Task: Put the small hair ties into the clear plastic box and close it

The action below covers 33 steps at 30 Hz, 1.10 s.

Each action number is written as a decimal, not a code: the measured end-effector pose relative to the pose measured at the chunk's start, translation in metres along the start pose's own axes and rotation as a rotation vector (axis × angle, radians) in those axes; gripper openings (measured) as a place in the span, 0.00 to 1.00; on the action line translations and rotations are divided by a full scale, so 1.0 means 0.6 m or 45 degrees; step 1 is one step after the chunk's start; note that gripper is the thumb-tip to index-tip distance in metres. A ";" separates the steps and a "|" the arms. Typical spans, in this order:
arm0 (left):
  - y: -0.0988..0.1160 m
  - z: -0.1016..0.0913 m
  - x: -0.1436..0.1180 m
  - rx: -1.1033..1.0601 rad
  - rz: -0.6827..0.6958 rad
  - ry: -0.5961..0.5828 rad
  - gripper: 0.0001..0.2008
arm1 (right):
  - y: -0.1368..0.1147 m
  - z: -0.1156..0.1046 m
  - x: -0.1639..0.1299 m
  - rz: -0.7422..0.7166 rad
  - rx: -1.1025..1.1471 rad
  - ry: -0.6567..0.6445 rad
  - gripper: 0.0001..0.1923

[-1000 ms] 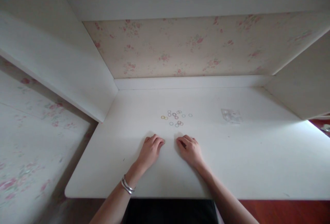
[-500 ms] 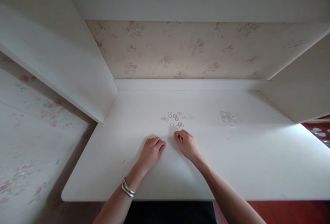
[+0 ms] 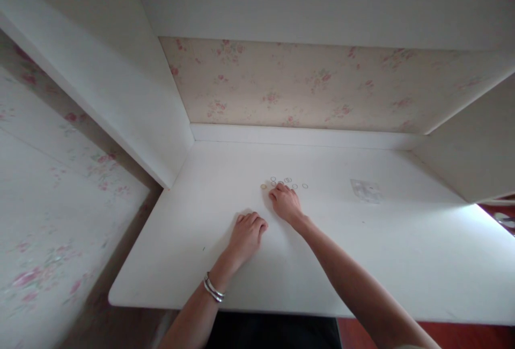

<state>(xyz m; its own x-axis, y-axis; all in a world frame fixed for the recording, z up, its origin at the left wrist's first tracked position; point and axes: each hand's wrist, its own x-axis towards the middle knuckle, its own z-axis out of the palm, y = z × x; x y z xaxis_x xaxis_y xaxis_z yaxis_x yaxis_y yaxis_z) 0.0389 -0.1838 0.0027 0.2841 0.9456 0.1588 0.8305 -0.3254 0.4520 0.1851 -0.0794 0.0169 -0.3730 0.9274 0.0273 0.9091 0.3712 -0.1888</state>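
Observation:
Several small thin rings (image 3: 295,185) in pale colours lie scattered on the white desk top (image 3: 362,252), near its middle. My right hand (image 3: 285,202) is stretched forward with its fingertips on the near side of that cluster, covering some rings; whether it grips one I cannot tell. My left hand (image 3: 248,232) rests on the desk with fingers curled, a little nearer and to the left, holding nothing visible. A silver bracelet (image 3: 212,288) sits on my left wrist.
A small clear plastic bag (image 3: 366,190) lies on the desk to the right of the rings. White side panels wall the desk left (image 3: 120,97) and right, with floral wallpaper (image 3: 306,86) behind. Red floor shows at the far right.
My right hand has reached forward from beside the left hand onto the near rings. The left hand has stayed put. The view has shifted slightly.

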 end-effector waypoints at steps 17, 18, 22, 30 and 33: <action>-0.025 -0.004 -0.003 -0.368 -0.118 0.166 0.06 | -0.023 0.013 -0.133 -0.197 0.378 0.197 0.10; -0.024 -0.003 -0.003 -0.346 -0.116 0.159 0.06 | -0.026 0.014 -0.133 -0.213 0.363 0.185 0.10; -0.024 0.001 -0.004 -0.292 -0.121 0.155 0.06 | -0.032 0.022 -0.128 -0.279 0.289 0.151 0.09; -0.023 -0.003 -0.002 -0.259 -0.106 0.142 0.07 | -0.035 0.024 -0.130 -0.274 0.264 0.151 0.10; -0.022 -0.005 -0.002 -0.265 -0.100 0.139 0.07 | -0.034 0.023 -0.129 -0.277 0.274 0.142 0.11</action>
<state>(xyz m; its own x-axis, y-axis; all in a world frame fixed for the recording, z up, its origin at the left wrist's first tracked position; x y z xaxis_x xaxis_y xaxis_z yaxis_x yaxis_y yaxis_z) 0.0264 -0.1808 -0.0009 0.1595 0.9658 0.2044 0.7283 -0.2549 0.6361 0.1928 -0.1592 0.0052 -0.5211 0.8310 0.1948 0.7456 0.5543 -0.3699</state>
